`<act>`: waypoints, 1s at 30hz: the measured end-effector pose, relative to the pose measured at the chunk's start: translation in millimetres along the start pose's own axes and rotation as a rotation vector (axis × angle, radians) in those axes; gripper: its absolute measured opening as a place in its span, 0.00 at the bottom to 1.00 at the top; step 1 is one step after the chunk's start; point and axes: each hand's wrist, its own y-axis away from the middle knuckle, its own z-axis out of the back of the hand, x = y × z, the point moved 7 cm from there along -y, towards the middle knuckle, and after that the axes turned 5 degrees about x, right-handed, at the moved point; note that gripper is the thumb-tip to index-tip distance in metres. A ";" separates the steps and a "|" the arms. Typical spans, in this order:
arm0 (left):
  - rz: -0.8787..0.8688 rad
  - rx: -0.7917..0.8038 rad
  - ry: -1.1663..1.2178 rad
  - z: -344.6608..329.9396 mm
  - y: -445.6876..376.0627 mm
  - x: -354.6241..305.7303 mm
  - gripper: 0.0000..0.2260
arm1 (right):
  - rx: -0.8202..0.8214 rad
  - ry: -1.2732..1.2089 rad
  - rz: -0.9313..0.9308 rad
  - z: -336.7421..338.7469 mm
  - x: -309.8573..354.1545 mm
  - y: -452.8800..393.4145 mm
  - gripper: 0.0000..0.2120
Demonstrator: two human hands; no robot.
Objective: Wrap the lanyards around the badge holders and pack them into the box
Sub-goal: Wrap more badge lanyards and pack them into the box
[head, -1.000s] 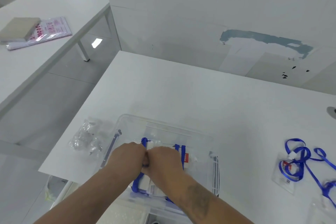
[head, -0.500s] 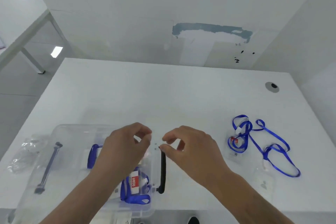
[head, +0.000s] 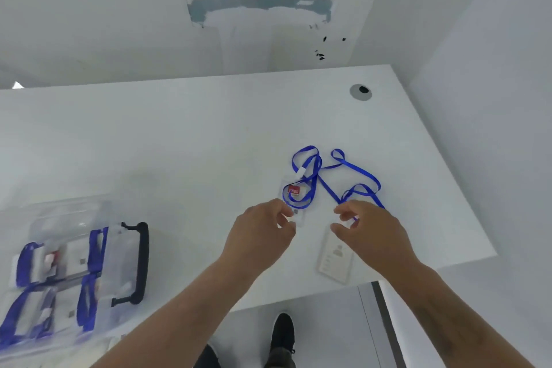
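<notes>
head view: my left hand [head: 259,230] hovered at the near edge of the holder [head: 293,201] with the red label, fingers loosely curled with a gap between thumb and forefinger, holding nothing that i could make out. my right hand [head: 368,231] sat just to its 3 o'clock, fingers likewise curled and apart, over the near end of the blue lanyard [head: 334,179]; whether it touched the strap i couldn't tell. the lanyard lay in loose loops on the white table [head: 185,140], running out to 1 o'clock from my hands. a second holder [head: 334,257] lay flat at 6 o'clock of my right hand, near the table edge. the clear box [head: 71,272] sat well off at 9 o'clock, wrapped badges inside, its black handle [head: 141,263] on the side nearest my hands.
</notes>
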 end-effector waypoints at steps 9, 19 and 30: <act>0.052 0.232 -0.215 -122.7 -26.2 -14.4 0.23 | 0.045 0.095 -0.099 -46.2 -66.8 -12.9 0.39; 0.048 0.205 -0.218 -139.9 -31.3 -17.1 0.33 | 0.006 -0.375 -0.136 -45.1 -75.5 -32.0 0.13; 0.353 0.240 0.843 -53.9 -25.2 -4.0 0.14 | -0.006 -1.472 -0.188 -1.0 -42.0 -11.2 0.05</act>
